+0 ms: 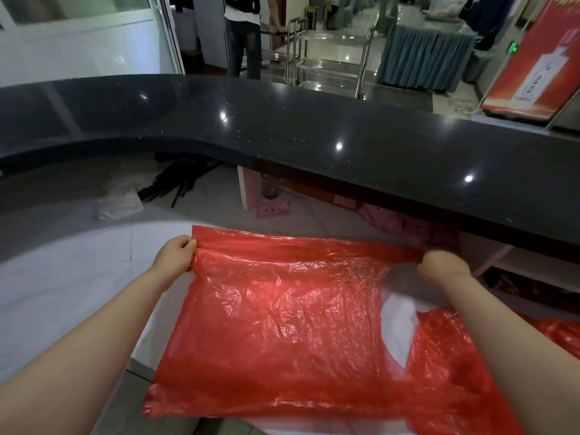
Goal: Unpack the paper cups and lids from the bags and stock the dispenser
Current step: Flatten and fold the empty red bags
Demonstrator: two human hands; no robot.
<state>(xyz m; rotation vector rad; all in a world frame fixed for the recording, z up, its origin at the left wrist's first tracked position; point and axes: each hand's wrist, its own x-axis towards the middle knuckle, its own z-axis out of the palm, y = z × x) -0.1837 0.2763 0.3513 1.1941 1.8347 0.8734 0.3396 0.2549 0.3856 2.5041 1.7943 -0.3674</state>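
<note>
Over white desk (78,277), hands (175,252) (439,265) stretching red bag (282,324)

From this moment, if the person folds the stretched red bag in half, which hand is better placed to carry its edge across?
Probably the left hand: it pinches a free corner of the red bag, whereas the right hand holds the bunched handle end.

I stand behind a curved black polished counter (282,127) in what looks like a hotel or banquet hall. Past it I see glossy tiled floor, steel service trolleys (326,54), tables with pleated blue-grey skirts (426,61) and a red promotional banner (539,58).
</note>
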